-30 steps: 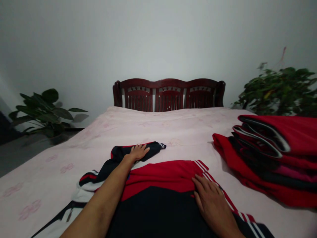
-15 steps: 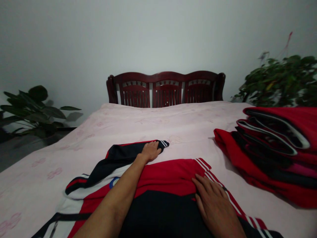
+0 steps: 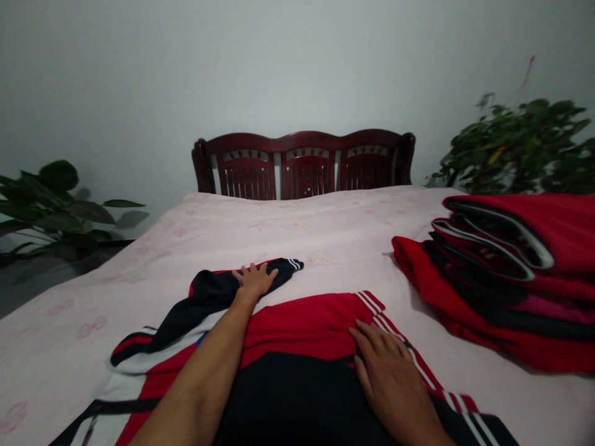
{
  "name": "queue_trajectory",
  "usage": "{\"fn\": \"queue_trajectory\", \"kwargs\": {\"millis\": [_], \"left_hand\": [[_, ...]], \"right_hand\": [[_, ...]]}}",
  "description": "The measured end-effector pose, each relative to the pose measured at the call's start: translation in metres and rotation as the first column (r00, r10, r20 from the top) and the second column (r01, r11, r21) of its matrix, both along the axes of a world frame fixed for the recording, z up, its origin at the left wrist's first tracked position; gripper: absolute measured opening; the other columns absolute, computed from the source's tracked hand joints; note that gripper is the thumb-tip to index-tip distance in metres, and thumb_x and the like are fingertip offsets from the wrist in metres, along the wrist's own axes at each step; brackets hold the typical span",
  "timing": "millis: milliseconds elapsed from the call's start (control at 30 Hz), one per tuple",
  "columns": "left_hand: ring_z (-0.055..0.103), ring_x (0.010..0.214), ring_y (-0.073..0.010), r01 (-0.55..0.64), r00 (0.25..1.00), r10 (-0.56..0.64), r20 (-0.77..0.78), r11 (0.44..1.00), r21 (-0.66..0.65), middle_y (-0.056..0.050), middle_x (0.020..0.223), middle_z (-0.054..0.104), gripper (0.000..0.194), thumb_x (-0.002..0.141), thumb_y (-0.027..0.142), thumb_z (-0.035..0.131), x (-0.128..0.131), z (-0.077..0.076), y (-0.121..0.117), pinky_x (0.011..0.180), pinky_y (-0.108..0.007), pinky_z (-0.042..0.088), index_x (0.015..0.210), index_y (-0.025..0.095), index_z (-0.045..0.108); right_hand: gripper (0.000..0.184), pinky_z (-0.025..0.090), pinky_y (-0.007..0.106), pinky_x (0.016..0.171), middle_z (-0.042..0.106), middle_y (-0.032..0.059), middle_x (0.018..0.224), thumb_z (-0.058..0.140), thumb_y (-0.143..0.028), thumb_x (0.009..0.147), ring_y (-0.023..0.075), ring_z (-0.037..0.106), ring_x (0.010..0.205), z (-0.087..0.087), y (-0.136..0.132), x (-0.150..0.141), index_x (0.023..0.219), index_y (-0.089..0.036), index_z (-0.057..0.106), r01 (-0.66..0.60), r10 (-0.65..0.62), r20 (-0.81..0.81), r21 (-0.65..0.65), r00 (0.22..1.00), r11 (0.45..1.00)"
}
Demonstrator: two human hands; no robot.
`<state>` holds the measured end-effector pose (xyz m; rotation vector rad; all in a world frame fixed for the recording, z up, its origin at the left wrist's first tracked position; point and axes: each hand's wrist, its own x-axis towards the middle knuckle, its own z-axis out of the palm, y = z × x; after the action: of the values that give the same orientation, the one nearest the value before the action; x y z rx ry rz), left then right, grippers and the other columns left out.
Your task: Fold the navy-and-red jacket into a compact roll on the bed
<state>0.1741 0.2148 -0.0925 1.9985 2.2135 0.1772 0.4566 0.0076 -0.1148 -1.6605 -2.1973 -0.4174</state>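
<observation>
A red, white and navy track jacket (image 3: 297, 322) lies spread on the bed, its collar end toward the left and its striped hem toward the right. My left hand (image 3: 255, 280) rests with fingers spread on the navy sleeve (image 3: 211, 291) at the far side, short of the striped cuff. Flat on the jacket near the striped hem lies my right hand (image 3: 390, 365), fingers stretched out. My left forearm covers part of the chest and most of a blue round badge.
To the right, a stack of folded red and dark clothes (image 3: 502, 279) sits on the pink flowered bedsheet (image 3: 325, 229). Behind are a dark wooden headboard (image 3: 304, 164) and a pale wall. Leafy plants stand at the left (image 3: 60, 204) and right (image 3: 515, 148).
My left hand has slid left along the sleeve, away from the cuff, and its fingers have spread. My right hand stays at the hem. The view has shifted slightly.
</observation>
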Motion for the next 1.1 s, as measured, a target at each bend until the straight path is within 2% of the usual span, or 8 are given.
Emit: {"fn": "queue_trajectory", "kwargs": {"millis": [200, 333, 500, 600, 733, 800, 933, 1100], "left_hand": [[0.022, 0.147, -0.0447, 0.141, 0.967, -0.150, 0.208, 0.988, 0.058, -0.021, 0.157, 0.036, 0.084, 0.085, 0.071, 0.044, 0.096, -0.008, 0.000, 0.113, -0.072, 0.002, 0.147, 0.015, 0.043], [0.044, 0.137, -0.0345, 0.079, 0.905, -0.125, 0.407, 0.989, 0.128, -0.017, 0.142, 0.056, 0.051, 0.089, 0.049, 0.060, 0.103, -0.006, 0.000, 0.117, -0.060, 0.019, 0.129, 0.019, 0.060], [0.066, 0.107, -0.0225, -0.274, 0.664, 0.040, 0.746, 0.942, 0.193, -0.010, 0.116, 0.068, 0.035, 0.095, 0.043, 0.055, 0.036, 0.035, 0.012, 0.095, -0.044, 0.052, 0.115, 0.016, 0.064], [0.070, 0.098, -0.0227, -0.534, 0.407, 0.032, 0.913, 0.819, 0.210, -0.012, 0.105, 0.073, 0.046, 0.100, 0.046, 0.039, -0.033, 0.075, 0.002, 0.084, -0.036, 0.057, 0.118, 0.012, 0.064], [0.072, 0.091, -0.0181, -0.736, 0.108, -0.144, 0.984, 0.653, 0.177, -0.007, 0.103, 0.075, 0.044, 0.098, 0.044, 0.040, -0.126, 0.113, -0.049, 0.080, -0.031, 0.059, 0.127, 0.020, 0.061], [0.071, 0.100, -0.0165, -0.776, 0.013, -0.242, 0.970, 0.610, 0.163, -0.005, 0.108, 0.075, 0.043, 0.099, 0.040, 0.035, -0.161, 0.118, -0.080, 0.087, -0.030, 0.058, 0.128, 0.022, 0.062], [0.065, 0.115, -0.0186, -0.789, -0.119, -0.349, 0.929, 0.602, 0.125, -0.003, 0.111, 0.075, 0.045, 0.098, 0.036, 0.031, -0.204, 0.107, -0.131, 0.098, -0.034, 0.053, 0.122, 0.025, 0.067], [0.064, 0.116, -0.0216, -0.778, -0.130, -0.360, 0.924, 0.614, 0.130, -0.001, 0.109, 0.076, 0.050, 0.098, 0.035, 0.023, -0.221, 0.099, -0.148, 0.099, -0.039, 0.052, 0.120, 0.027, 0.067]], "right_hand": [[0.042, 0.039, 0.048, 0.103, 0.059, 0.0060, 0.138, 0.051, -0.024, 0.089, 0.0280, 0.053, 0.122, 0.003, 0.000, -0.003, 0.130, -0.026, 0.061, 0.008, -0.008, -0.016, 0.002, 1.000, 1.000], [0.041, 0.039, 0.047, 0.103, 0.060, 0.0050, 0.137, 0.051, -0.023, 0.089, 0.0273, 0.054, 0.120, 0.001, 0.001, -0.001, 0.128, -0.026, 0.062, -0.002, 0.003, -0.022, 0.029, 1.000, 1.000], [0.040, 0.041, 0.047, 0.102, 0.062, 0.0057, 0.134, 0.052, -0.022, 0.089, 0.0273, 0.055, 0.119, 0.002, 0.001, -0.002, 0.126, -0.026, 0.064, -0.005, 0.007, -0.050, 0.049, 0.999, 0.999], [0.039, 0.041, 0.047, 0.102, 0.062, 0.0066, 0.133, 0.052, -0.022, 0.089, 0.0280, 0.055, 0.120, 0.003, 0.001, -0.003, 0.126, -0.024, 0.064, 0.005, -0.002, -0.061, 0.048, 0.998, 0.999], [0.038, 0.041, 0.047, 0.102, 0.063, 0.0077, 0.133, 0.051, -0.023, 0.090, 0.0277, 0.056, 0.118, 0.003, 0.002, -0.002, 0.126, -0.022, 0.065, -0.018, 0.020, -0.053, 0.042, 0.998, 0.999], [0.038, 0.041, 0.047, 0.102, 0.063, 0.0082, 0.133, 0.050, -0.023, 0.090, 0.0273, 0.057, 0.117, 0.004, 0.002, -0.002, 0.125, -0.022, 0.065, -0.027, 0.030, -0.049, 0.048, 0.998, 0.998], [0.037, 0.041, 0.047, 0.102, 0.064, 0.0083, 0.132, 0.050, -0.023, 0.091, 0.0273, 0.057, 0.117, 0.004, 0.002, -0.002, 0.124, -0.021, 0.066, -0.020, 0.022, -0.040, 0.052, 0.999, 0.998], [0.035, 0.041, 0.047, 0.101, 0.064, 0.0083, 0.131, 0.049, -0.024, 0.091, 0.0267, 0.058, 0.116, 0.002, 0.003, -0.002, 0.122, -0.021, 0.066, -0.027, 0.031, -0.042, 0.076, 0.999, 0.997]]}}
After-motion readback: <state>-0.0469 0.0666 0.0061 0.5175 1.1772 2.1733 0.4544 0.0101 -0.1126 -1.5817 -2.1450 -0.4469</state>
